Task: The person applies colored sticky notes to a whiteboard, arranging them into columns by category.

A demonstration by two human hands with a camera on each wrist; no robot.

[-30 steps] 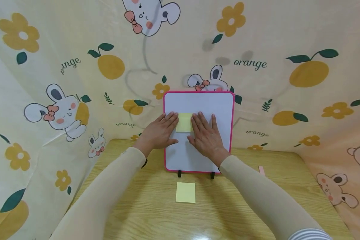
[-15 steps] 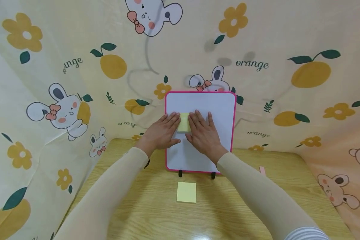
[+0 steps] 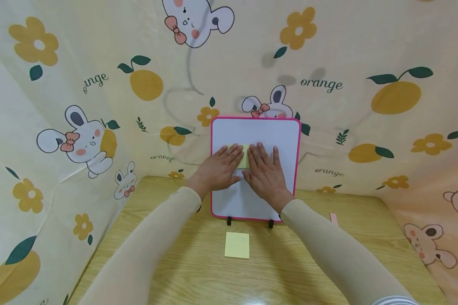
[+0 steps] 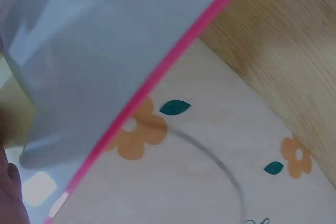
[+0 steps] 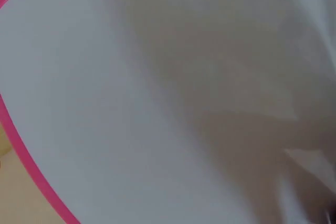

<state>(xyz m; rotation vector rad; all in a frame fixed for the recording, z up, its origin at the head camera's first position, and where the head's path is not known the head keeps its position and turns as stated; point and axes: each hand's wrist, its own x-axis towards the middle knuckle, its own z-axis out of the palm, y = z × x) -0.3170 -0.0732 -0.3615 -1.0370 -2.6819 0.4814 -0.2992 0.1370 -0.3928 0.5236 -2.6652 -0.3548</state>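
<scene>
A whiteboard [image 3: 234, 202] with a pink rim leans upright on two black feet. On its upper middle is a yellow sticky note [image 3: 244, 162], partly covered by fingers. My left hand [image 3: 218, 167] lies over the note's left part with its fingers straight. The right hand [image 3: 266, 173] is spread flat against the board, fingertips at the note's right edge. In the left wrist view, part of the note [image 4: 16, 109] and a bit of the left hand [image 4: 12, 198] show at the left border. Mostly shaded board [image 5: 94, 103] fills the right wrist view.
A yellow sticky pad [image 3: 237, 245] lies on the wooden table [image 3: 198, 271] in front of the board. To the right, a small pink strip [image 3: 333, 219] lies near the right forearm. A patterned cloth [image 3: 229, 63] with rabbits and oranges hangs behind and at the sides.
My left hand has slid right, over more of the note. My right hand moved slightly left, then back to the right. The view has shifted a little; the pad stays put.
</scene>
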